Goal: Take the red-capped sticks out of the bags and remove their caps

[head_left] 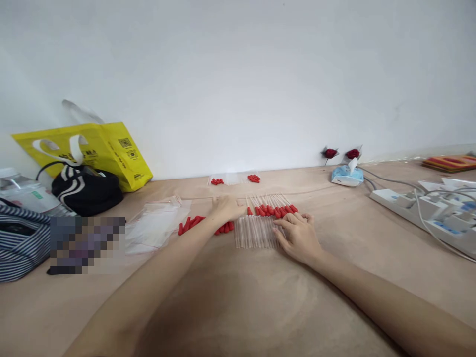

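Observation:
A row of clear thin tubes [256, 232] lies side by side on the tan table [238, 297], many with red caps [273, 210] at their far ends. My left hand [226, 208] rests at the row's left end with fingers curled, next to loose red caps [190, 223]. My right hand [297, 237] lies on the right part of the row, fingers bent and pressing the tubes. What the left fingers hold, if anything, is hidden.
Clear plastic bags [156, 228] lie left of the tubes. A yellow bag [92, 148], black bag [87, 191] and striped bag [20, 243] stand far left. More capped pieces [233, 179] lie by the wall. A tissue pack [347, 174] and power strips [427, 210] sit right.

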A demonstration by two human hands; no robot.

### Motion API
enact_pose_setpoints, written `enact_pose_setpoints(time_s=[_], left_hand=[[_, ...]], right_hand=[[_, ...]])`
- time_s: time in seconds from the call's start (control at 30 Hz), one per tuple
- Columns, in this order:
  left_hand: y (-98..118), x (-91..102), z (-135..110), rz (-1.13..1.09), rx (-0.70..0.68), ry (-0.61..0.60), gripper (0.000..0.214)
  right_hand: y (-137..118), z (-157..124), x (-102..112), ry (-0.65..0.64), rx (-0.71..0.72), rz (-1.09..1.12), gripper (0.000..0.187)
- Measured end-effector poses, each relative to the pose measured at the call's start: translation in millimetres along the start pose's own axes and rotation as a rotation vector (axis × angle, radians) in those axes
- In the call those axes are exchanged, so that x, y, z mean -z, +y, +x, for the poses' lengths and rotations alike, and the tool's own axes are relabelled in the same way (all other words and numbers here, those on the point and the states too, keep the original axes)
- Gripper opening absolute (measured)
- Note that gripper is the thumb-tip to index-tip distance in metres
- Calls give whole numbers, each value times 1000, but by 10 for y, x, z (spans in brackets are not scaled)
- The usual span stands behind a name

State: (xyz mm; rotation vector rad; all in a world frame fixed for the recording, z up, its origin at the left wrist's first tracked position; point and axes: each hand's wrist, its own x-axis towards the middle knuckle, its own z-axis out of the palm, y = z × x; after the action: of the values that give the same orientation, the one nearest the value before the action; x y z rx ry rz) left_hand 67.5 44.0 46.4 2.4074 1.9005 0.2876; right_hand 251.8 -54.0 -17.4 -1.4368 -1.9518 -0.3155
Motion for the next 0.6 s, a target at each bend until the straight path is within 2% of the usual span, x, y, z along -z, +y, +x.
enact_pose_setpoints(time_s=[0.1, 0.23, 0.37, 0.47, 0.6], left_hand=[[194, -131, 235, 8, 64, -99, 22], [255, -251, 384, -4, 91, -176, 14], [190, -171, 437, -35, 95, -167, 16], [74, 0, 335, -89, 22, -70, 20], [-170, 102, -144, -185, -175, 34, 21]], right_hand=[[45, 6, -15, 38, 0, 22, 19], [51, 32, -26, 64, 10, 46, 19], [49, 43, -26, 71, -2, 62, 16], [49, 48, -24, 84, -2, 75, 17], [27, 60, -1, 121, -4, 126, 15]])
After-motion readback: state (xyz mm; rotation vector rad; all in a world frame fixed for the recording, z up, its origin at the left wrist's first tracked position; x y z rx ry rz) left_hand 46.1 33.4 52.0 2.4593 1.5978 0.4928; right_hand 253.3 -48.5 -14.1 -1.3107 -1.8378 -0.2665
